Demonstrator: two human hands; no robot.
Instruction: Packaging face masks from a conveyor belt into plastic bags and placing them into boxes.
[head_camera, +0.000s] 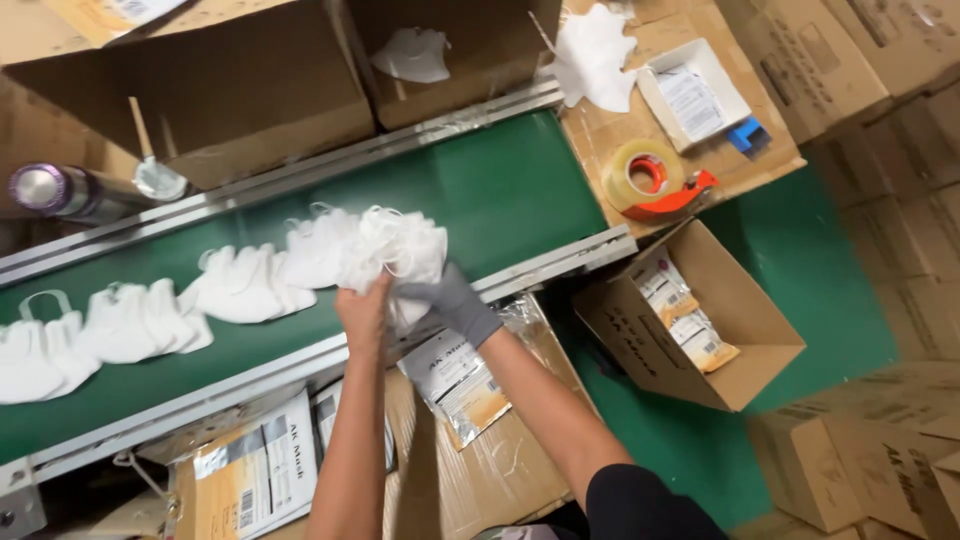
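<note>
My left hand (364, 312), bare, and my right hand (452, 300), in a grey glove, both grip a thick stack of white face masks (395, 248) over the near edge of a green conveyor belt (500, 190). More white masks (235, 285) lie in overlapping piles along the belt to the left. A printed foil pouch (455, 380) lies on a cardboard box just under my right forearm.
An open carton (690, 320) with filled pouches stands right of the belt end. A tape dispenser (655, 182), a small white box (695, 95) and loose masks (595, 55) rest on a box at the back right. Stacked cartons (880, 60) fill the right side.
</note>
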